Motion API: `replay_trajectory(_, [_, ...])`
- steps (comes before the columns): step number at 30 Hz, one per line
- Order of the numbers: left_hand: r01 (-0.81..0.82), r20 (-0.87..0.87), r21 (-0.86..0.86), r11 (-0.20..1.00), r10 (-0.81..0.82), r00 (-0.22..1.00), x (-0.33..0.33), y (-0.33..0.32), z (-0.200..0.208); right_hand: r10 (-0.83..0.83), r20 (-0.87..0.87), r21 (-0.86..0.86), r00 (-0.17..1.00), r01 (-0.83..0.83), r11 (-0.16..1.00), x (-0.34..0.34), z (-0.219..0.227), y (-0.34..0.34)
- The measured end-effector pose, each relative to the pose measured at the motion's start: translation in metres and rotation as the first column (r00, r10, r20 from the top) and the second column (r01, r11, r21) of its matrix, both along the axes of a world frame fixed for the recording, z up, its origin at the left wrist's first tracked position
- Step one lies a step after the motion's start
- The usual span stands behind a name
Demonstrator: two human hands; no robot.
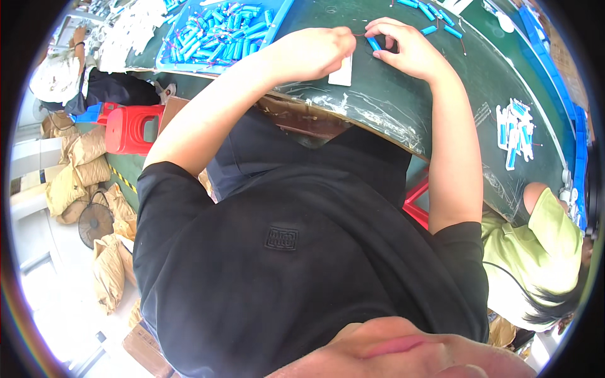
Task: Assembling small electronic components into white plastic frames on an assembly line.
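Right hand fingers pinch a blue cell; left hand is curled shut (contents hidden) beside a white card. Its thin wire could probably snag or tear free between the fingers.

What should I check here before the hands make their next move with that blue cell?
1. Blue cell held: ok, pinched in the fingers of the right hand.
2. Left hand in place: ok, closed beside the cell, above the white card on the green table.
3. Thin wire between the hands: cannot tell, too fine to see whether it is attached.
4. Supply: ok, the blue tray at the left holds many cells.
5. Loose cells beyond the right hand: ok, apart from the hands.
6. Neighbour in the green shirt: ok, off to the right, away from both hands.
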State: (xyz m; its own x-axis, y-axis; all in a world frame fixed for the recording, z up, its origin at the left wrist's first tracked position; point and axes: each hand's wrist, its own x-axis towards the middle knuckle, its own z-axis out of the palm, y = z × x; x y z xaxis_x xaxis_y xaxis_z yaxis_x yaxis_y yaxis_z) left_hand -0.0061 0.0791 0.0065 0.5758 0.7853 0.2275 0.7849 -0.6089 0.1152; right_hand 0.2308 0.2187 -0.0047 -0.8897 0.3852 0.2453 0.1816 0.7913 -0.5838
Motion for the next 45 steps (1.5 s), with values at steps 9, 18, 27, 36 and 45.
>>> replay_trajectory(9, [-0.115,0.296,-0.139,0.984,0.152,0.943,-0.001,-0.014,-0.005,-0.088,0.077,-0.022,0.993,0.09,0.996,0.0,0.004,-0.007])
replay_trajectory(18, [-0.292,0.62,-0.272,0.917,0.4,0.675,0.004,-0.01,-0.027,-0.072,0.046,-0.047,0.996,0.075,0.996,-0.003,0.007,-0.008])
replay_trajectory(27, [0.277,0.878,-0.418,0.865,0.307,0.367,0.007,-0.103,0.027,0.183,-0.136,-0.191,0.974,-0.207,0.96,-0.016,0.007,-0.023])
replay_trajectory(36, [-0.212,0.003,-0.712,0.67,0.305,0.952,-0.018,-0.111,-0.103,0.207,-0.026,-0.118,0.978,-0.209,0.971,-0.023,-0.006,-0.026])
replay_trajectory(45, [-0.558,0.07,-0.193,0.807,0.578,0.813,-0.04,-0.042,-0.259,0.228,-0.01,0.012,0.974,-0.228,0.974,-0.02,0.013,-0.034])
